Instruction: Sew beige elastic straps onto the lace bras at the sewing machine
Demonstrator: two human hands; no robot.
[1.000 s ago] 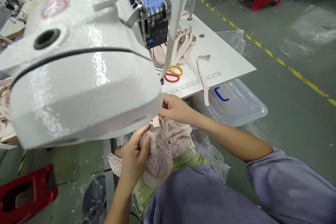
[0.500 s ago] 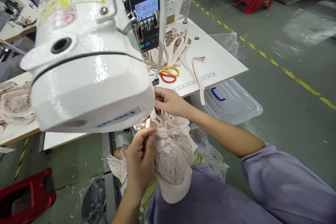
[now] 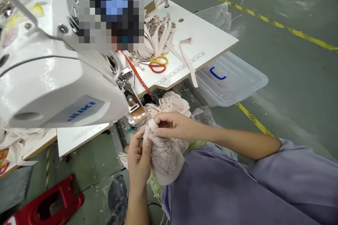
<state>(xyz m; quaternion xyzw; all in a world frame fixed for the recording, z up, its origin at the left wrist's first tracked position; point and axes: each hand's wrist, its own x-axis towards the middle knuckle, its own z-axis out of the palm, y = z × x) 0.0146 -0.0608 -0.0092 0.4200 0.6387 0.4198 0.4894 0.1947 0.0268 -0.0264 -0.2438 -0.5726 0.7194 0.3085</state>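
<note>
Fingers of the left hand (image 3: 139, 154) pinch the lace garment (image 3: 169, 147) just below the sewing machine (image 3: 52, 88). The right hand (image 3: 171, 126) grips a strap (image 3: 152, 123) against its edge, apparently keeping both aligned.

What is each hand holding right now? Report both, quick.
Left hand: closed on the lace garment.
Right hand: pinching the beige strap on the garment.

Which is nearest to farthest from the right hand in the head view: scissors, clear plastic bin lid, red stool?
From the right hand:
1. Scissors, up on the white table's near edge, just beyond the hand.
2. Clear plastic bin lid, to the right, beside the table.
3. Red stool, far lower left on the floor.
</note>
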